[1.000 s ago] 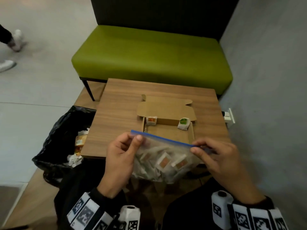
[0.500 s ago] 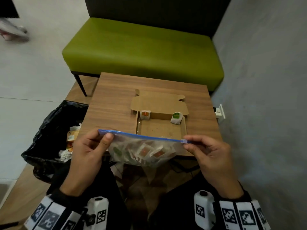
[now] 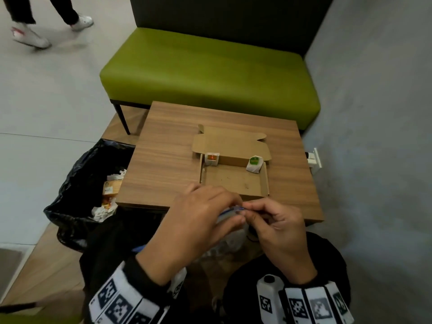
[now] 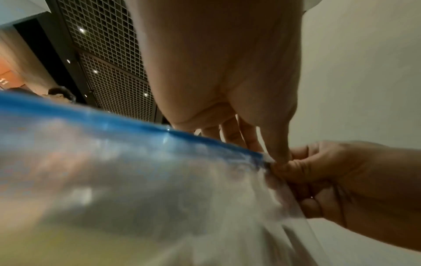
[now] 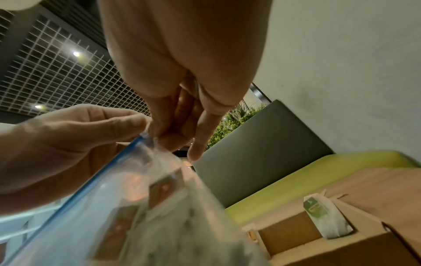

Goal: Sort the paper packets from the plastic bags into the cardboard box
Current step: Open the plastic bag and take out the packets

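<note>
Two hands, left (image 3: 198,220) and right (image 3: 278,228), each grip pinched on the crinkly clear plastic bag's (image 4: 136,180) blue zip strip.

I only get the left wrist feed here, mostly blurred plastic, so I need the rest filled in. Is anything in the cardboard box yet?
Observer: Yes. The cardboard box on the table holds two paper packets: an orange-labelled packet in its far left corner and a green-labelled packet in its far right corner.
Operator: What is inside the bag?
Observer: The right wrist view shows more orange-labelled packets through the plastic bag.
Operator: Where are the hands relative to the box?
Observer: The left hand and right hand pinch one end of the blue zip strip, nearer the person than the box.
</note>
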Motion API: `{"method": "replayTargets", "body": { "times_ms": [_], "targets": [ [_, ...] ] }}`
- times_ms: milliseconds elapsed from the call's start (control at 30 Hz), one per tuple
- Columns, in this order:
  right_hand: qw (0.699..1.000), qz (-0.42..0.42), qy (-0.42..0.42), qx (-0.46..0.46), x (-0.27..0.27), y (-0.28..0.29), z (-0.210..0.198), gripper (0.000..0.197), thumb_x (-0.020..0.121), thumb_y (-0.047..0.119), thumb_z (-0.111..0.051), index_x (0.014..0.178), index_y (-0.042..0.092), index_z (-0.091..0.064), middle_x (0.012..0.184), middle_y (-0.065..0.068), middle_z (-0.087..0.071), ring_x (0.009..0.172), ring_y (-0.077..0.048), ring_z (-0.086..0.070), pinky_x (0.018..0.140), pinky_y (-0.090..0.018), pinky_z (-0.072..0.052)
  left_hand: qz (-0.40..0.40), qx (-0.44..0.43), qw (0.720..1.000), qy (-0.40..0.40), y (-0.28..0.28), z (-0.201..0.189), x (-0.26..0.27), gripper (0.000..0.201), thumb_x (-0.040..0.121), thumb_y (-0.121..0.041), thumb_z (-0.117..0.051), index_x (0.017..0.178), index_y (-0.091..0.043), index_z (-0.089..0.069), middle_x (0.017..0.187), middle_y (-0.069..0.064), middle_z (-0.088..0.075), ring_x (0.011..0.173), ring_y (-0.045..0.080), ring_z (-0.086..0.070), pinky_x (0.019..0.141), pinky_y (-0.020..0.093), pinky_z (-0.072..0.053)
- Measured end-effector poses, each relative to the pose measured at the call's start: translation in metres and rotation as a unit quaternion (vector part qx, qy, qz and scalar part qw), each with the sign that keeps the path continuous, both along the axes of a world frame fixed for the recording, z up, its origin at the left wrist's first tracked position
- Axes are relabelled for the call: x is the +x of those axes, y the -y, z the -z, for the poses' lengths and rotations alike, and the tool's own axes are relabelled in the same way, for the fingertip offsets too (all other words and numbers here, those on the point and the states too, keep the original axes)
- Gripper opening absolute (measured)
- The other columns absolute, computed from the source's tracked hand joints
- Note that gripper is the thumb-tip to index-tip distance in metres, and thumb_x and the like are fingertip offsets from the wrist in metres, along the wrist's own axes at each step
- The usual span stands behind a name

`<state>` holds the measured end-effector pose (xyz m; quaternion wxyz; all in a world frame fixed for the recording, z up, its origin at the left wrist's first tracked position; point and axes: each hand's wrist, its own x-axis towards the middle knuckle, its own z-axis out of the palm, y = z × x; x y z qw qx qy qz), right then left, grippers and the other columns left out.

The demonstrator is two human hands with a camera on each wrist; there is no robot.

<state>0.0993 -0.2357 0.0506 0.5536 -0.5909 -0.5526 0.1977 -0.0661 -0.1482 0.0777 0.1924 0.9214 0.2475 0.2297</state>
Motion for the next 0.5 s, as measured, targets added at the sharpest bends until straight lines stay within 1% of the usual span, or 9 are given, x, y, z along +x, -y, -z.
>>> {"method": "replayTargets", "body": {
  "times_ms": [67, 100, 167, 233, 267, 333, 400, 433, 500],
  "targets": [
    [1.000, 0.005, -0.018, -0.005, -0.002, 0.004, -0.001, 0.021, 0.079, 0.020, -0.079, 0.089, 0.038, -0.073, 0.087, 0.020, -0.075, 0.076, -0.002, -0.072, 0.068, -0.015, -0.054, 0.009, -0.004, 1.000, 0.017, -0.001, 0.004, 0.003, 0.025, 0.090, -0.047, -0.053, 0.099, -0.028, -0.067, 0.090, -0.015, -0.066, 0.084, 0.003, -0.057, 0.075, 0.027, -0.047],
    [0.999, 0.006, -0.035, -0.011, -0.003, 0.006, 0.000, 0.017, 0.079, 0.025, -0.078, 0.088, 0.039, -0.075, 0.087, 0.017, -0.075, 0.077, -0.004, -0.072, 0.068, -0.017, -0.055, 0.017, -0.004, 1.000, 0.020, -0.001, 0.005, 0.003, 0.026, 0.090, -0.046, -0.052, 0.097, -0.027, -0.069, 0.089, -0.014, -0.066, 0.082, 0.004, -0.056, 0.074, 0.026, -0.045],
    [0.998, 0.006, -0.052, -0.021, -0.004, 0.009, 0.004, 0.013, 0.080, 0.026, -0.075, 0.089, 0.036, -0.075, 0.086, 0.013, -0.076, 0.077, -0.008, -0.073, 0.069, -0.022, -0.058, 0.036, 0.010, 0.999, 0.015, -0.001, 0.006, 0.003, 0.029, 0.090, -0.043, -0.051, 0.095, -0.024, -0.072, 0.087, -0.011, -0.069, 0.080, 0.008, -0.058, 0.071, 0.027, -0.048],
    [0.999, 0.003, -0.039, -0.027, -0.004, 0.011, 0.010, 0.016, 0.080, 0.014, -0.077, 0.083, 0.030, -0.074, 0.085, 0.012, -0.075, 0.076, -0.009, -0.073, 0.069, -0.025, -0.059, 0.052, 0.034, 0.998, -0.016, -0.002, 0.005, 0.002, 0.031, 0.091, -0.041, -0.048, 0.095, -0.023, -0.073, 0.087, -0.009, -0.071, 0.080, 0.012, -0.061, 0.069, 0.031, -0.052],
    [0.999, 0.005, -0.028, -0.030, -0.004, 0.012, 0.012, 0.024, 0.080, 0.007, -0.076, 0.079, 0.031, -0.073, 0.085, 0.014, -0.075, 0.077, -0.008, -0.072, 0.069, -0.023, -0.058, 0.054, 0.047, 0.997, -0.037, -0.003, 0.005, 0.000, 0.031, 0.092, -0.040, -0.047, 0.096, -0.023, -0.072, 0.088, -0.009, -0.071, 0.081, 0.012, -0.061, 0.070, 0.031, -0.052],
    [0.999, 0.013, -0.022, -0.040, 0.001, 0.014, 0.014, 0.038, 0.079, -0.005, -0.075, 0.080, 0.032, -0.070, 0.085, 0.017, -0.074, 0.079, -0.005, -0.071, 0.072, -0.017, -0.056, 0.051, 0.059, 0.995, -0.066, -0.006, 0.005, -0.006, 0.030, 0.093, -0.040, -0.047, 0.098, -0.024, -0.072, 0.090, -0.008, -0.071, 0.082, 0.011, -0.061, 0.071, 0.026, -0.049],
    [0.998, 0.038, -0.033, -0.050, 0.011, 0.016, 0.017, 0.041, 0.080, -0.010, -0.073, 0.077, 0.030, -0.070, 0.087, 0.015, -0.075, 0.083, -0.005, -0.071, 0.076, -0.016, -0.054, 0.038, 0.043, 0.996, -0.075, -0.012, 0.004, -0.017, 0.029, 0.094, -0.039, -0.047, 0.101, -0.024, -0.071, 0.093, -0.008, -0.070, 0.084, 0.010, -0.060, 0.074, 0.026, -0.047],
    [0.996, 0.053, -0.048, -0.054, 0.018, 0.018, 0.019, 0.041, 0.080, -0.012, -0.071, 0.074, 0.029, -0.071, 0.088, 0.013, -0.075, 0.084, -0.006, -0.071, 0.077, -0.017, -0.055, 0.028, 0.037, 0.996, -0.073, -0.016, 0.004, -0.024, 0.030, 0.095, -0.040, -0.046, 0.101, -0.024, -0.070, 0.093, -0.008, -0.070, 0.084, 0.011, -0.059, 0.074, 0.029, -0.050],
    [0.991, 0.087, -0.082, -0.057, 0.033, 0.021, 0.021, 0.043, 0.082, -0.013, -0.068, 0.075, 0.030, -0.071, 0.088, 0.009, -0.076, 0.084, -0.009, -0.072, 0.077, -0.019, -0.056, 0.005, 0.046, 0.996, -0.074, -0.025, 0.004, -0.040, 0.030, 0.094, -0.040, -0.046, 0.097, -0.023, -0.071, 0.090, -0.007, -0.069, 0.082, 0.014, -0.060, 0.071, 0.036, -0.053]
  ]
}}
